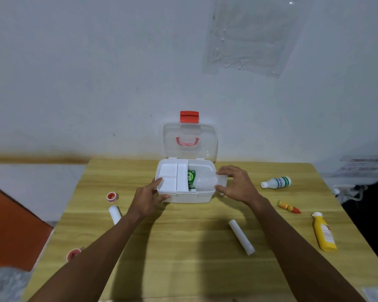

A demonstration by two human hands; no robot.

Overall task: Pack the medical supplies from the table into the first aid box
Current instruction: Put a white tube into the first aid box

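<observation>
First aid box point(184, 196): white, on the wooden table point(183, 247), clear lid point(190, 141) raised with red latch point(189, 117); white divided tray point(172, 176) seated in its left half, green packet point(191, 178) in the right half.
Left hand point(148, 198): fingers wrapped on the box's left front corner.
Right hand point(236, 184): fingers pinching a translucent white container point(206, 182) lying over the box's right rim.
Left of box: tape roll point(112, 196), bandage roll point(115, 214), second tape roll point(73, 253).
Right of box: white bottle point(275, 182), small orange tube point(289, 207), yellow bottle point(323, 233).
In front of box: long white roll point(241, 237).
</observation>
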